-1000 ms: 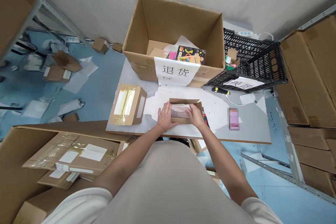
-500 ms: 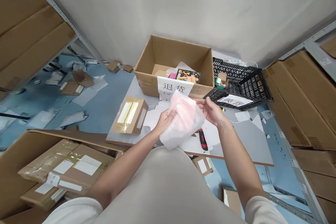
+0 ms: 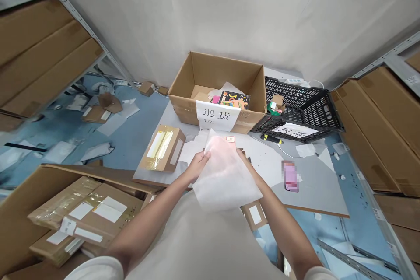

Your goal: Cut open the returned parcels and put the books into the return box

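In front of my chest, both hands hold a thin white translucent wrapper [image 3: 226,188] that hangs down over my shirt. A soft-looking pink item [image 3: 220,151] shows through its upper part, its kind unclear; a small pale tag with a red edge [image 3: 230,139] sits at its top right corner. My left hand [image 3: 198,164] grips the wrapper's left edge, thumb on top. At the right edge, my right hand [image 3: 243,157] is closed on it, with its fingers partly hidden behind.
An open cardboard box [image 3: 182,107] with a colourful box [image 3: 234,99] inside stands behind. Right of it is a black crate [image 3: 305,113]. A taped parcel [image 3: 164,148], a yellow-black cutter [image 3: 271,138] and a phone [image 3: 290,176] lie on the table. A parcel-filled carton [image 3: 65,170] is at lower left.
The wrapper has turned and spread out flatter, and the pink item's tag now shows. My right hand has moved down and inward. The phone has come into view; the red-black cutter is now hidden.
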The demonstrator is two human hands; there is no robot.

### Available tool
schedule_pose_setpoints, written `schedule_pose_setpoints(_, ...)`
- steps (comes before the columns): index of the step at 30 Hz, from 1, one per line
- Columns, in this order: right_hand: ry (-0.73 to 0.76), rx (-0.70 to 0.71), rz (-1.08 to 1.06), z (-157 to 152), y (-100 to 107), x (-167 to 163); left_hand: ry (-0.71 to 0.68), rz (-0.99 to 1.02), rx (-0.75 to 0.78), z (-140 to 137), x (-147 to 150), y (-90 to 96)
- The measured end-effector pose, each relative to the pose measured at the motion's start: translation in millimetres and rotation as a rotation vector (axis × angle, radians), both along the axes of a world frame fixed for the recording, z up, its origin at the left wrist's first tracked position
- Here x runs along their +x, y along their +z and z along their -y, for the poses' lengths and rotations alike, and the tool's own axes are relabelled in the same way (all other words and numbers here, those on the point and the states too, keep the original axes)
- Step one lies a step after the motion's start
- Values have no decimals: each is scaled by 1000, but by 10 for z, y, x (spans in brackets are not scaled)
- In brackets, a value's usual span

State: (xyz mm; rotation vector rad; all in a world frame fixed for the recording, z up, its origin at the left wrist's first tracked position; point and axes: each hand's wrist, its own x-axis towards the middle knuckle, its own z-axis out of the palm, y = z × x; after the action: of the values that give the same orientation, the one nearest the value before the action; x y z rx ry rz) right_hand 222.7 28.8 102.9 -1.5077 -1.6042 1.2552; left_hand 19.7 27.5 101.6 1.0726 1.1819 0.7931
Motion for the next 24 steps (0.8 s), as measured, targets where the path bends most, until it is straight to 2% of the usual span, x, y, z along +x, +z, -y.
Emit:
schedule_pose_setpoints(3,-27,-7,-106,25,17,113,-3,-276,160,-83,-247,8)
schedule_pose_setpoints(8,-183,-129,-316,33,34,257,96,-935,413,-236,-812,-56)
schedule_pose_setpoints(12,-373,-39,-462,54,43,250,42,-1253,419,-321,-1011,-197)
schedule_pose_setpoints(14,-419,1,-478,71,43,214,62,-1330,366,-347,-952,-144)
schedule_pose_setpoints(16,-421,13,-476,94,32,171,125,-1280,374,-312,-810,96)
schedule_pose_setpoints(18,-417,7,-463,125,10,131,82,-1022,542,-165,-632,530)
schedule_pose_setpoints(19,-423,3,-454,143,-3,113,-22,-810,657,-41,-542,800)
schedule_pose_setpoints(20,-433,-4,-442,160,-17,96,-185,-591,749,111,-458,1083)
schedule_pose_setpoints(22,-454,-16,-418,188,-41,64,-582,-208,914,465,-317,1619)
schedule_pose_setpoints(23,-459,-17,-407,197,-49,48,-571,-158,932,639,-266,1836)
schedule_pose_setpoints(24,-457,-14,-399,204,-55,34,-550,-215,908,791,-231,1999)
